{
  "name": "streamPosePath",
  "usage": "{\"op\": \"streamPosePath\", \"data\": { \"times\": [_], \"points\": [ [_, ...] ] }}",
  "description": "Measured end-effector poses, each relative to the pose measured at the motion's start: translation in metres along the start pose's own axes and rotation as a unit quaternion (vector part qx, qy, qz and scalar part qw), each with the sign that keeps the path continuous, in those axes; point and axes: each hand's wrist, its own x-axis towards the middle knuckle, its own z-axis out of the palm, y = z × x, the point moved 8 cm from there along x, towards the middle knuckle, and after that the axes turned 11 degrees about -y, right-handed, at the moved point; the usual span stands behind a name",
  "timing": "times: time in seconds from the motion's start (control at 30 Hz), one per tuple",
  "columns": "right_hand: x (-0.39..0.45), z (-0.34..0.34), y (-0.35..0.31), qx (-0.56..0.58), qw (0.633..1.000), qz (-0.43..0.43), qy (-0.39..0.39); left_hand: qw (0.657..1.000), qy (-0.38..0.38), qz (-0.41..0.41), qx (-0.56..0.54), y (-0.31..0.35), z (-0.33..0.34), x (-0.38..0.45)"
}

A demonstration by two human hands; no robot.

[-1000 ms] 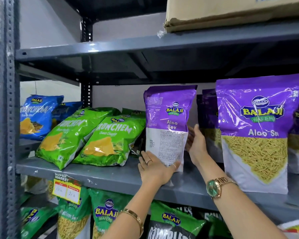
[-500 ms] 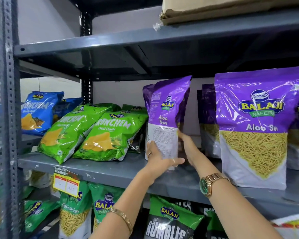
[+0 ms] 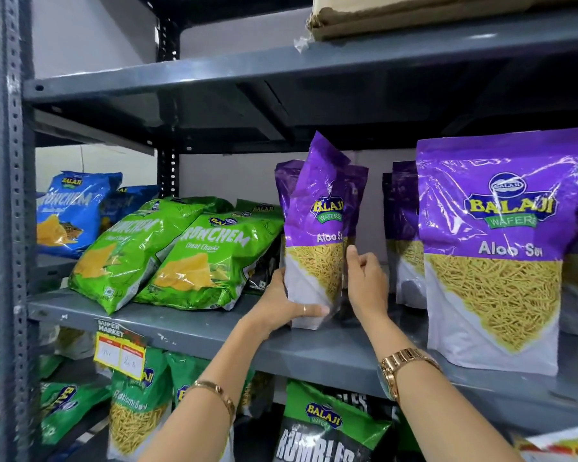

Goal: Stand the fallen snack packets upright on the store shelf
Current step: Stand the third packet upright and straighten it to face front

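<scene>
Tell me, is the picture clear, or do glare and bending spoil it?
Head view: mostly sharp; white glare streaks the big purple Aloo Sev packet and the green packets. The wide lens bows the upright post. Deep shadow lies under the upper shelf.

On the middle shelf [image 3: 214,331], Crunchem packets [image 3: 194,258] lean at left. An Aloo Sev packet [image 3: 314,241] stands at centre between two hands, another just behind it. A larger-looking Aloo Sev packet [image 3: 494,248] stands right, nearer the front edge.
</scene>
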Motion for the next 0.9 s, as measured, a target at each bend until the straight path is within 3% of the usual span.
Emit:
{"op": "streamPosePath", "data": {
  "times": [0.1,0.17,0.27,0.43,0.57,0.7,0.8,0.9],
  "points": [
    [0.008,0.020,0.026,0.013,0.993,0.091,-0.074,0.991,0.101,0.071,0.055,0.021,-0.008,-0.017],
    [0.009,0.040,0.032,0.092,0.977,0.120,-0.153,0.967,0.155,0.093,0.178,0.034,-0.007,-0.028],
    [0.010,0.059,0.027,0.193,0.948,0.105,-0.229,0.922,0.141,0.077,0.353,0.038,0.009,-0.028],
    [0.003,0.057,0.025,0.226,0.935,0.121,-0.245,0.965,0.087,0.051,0.243,0.021,0.002,-0.015],
    [0.001,0.047,0.027,0.160,0.956,0.111,-0.221,0.998,0.060,-0.015,0.029,-0.006,-0.012,-0.005],
    [0.005,0.032,0.025,0.059,0.982,0.075,-0.162,0.993,0.049,-0.037,-0.098,-0.017,-0.018,-0.001],
    [0.005,0.028,0.024,0.069,0.986,0.067,-0.137,0.988,0.087,-0.061,-0.109,-0.024,-0.024,-0.003],
    [0.002,0.034,0.026,0.106,0.978,0.077,-0.160,0.985,0.116,-0.076,-0.100,-0.028,-0.027,-0.002]
  ]
}}
